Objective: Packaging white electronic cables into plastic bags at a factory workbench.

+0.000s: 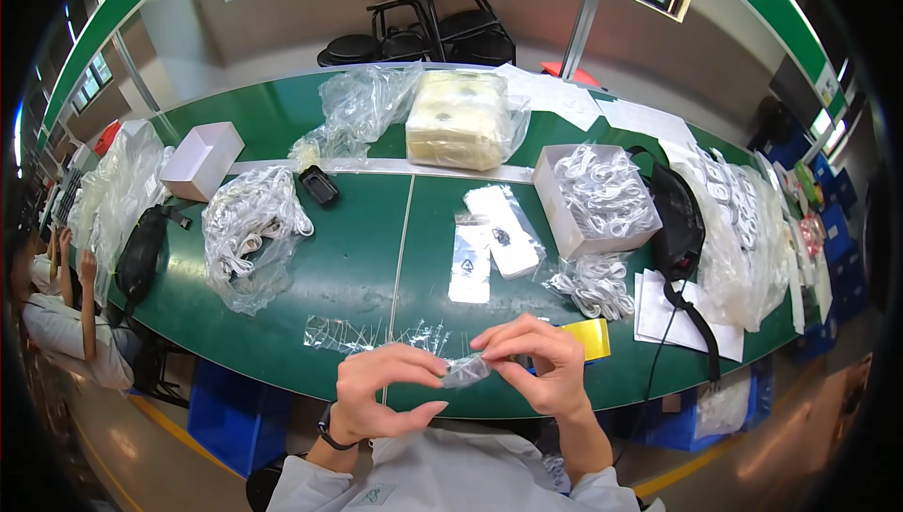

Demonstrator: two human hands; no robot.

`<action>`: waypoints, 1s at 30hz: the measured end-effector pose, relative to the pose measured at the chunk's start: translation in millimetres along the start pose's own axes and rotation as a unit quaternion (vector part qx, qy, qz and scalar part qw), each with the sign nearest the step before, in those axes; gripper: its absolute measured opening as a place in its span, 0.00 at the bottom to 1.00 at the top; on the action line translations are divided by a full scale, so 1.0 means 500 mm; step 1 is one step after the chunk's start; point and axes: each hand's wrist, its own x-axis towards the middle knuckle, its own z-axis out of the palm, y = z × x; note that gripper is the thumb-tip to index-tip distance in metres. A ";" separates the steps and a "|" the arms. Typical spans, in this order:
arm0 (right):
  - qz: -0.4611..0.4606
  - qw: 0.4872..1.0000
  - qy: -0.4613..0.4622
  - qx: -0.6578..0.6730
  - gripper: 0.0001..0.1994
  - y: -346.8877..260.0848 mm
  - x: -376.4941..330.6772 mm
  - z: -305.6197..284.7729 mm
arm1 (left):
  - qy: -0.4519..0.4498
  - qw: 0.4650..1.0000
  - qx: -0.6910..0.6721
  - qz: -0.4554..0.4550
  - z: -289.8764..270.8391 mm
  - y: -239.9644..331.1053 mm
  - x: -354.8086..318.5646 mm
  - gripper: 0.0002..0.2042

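Pinched between the thumb and fingers of my right hand (541, 362) is a small clear plastic bag (467, 373) with something greyish inside; I cannot make out what. My left hand (390, 388) is beside the bag, its fingertips touching or almost touching the bag's left end, its thumb stretched apart below. Just beyond my hands, a row of small clear plastic pieces with thin shiny parts (348, 334) lies along the near table edge. Behind my right hand shows a yellow flat item (591, 338), partly hidden.
The green table (348, 267) bears white packets (470, 263), a box of bundled white cables (602, 197), a cable pile in plastic (252, 220), a small black holder (318, 186), a wrapped block (456, 122) and a white box (202, 162). Another person (75, 324) sits at left.
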 end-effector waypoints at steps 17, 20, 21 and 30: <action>0.047 0.992 0.050 -0.102 0.07 0.020 -0.003 -0.009 | 0.076 0.985 0.000 -0.155 0.097 -0.025 0.043 0.06; 0.044 0.987 0.060 -0.140 0.04 0.008 -0.007 -0.033 | 0.043 0.982 -0.037 -0.179 0.090 -0.032 0.041 0.06; 0.049 0.982 0.062 -0.172 0.04 -0.007 0.001 -0.043 | 0.041 0.982 -0.040 -0.178 0.085 -0.034 0.038 0.06; -0.240 0.719 0.324 -0.566 0.06 -0.036 0.186 -0.327 | 0.134 0.965 -0.076 -0.212 0.043 -0.056 0.021 0.24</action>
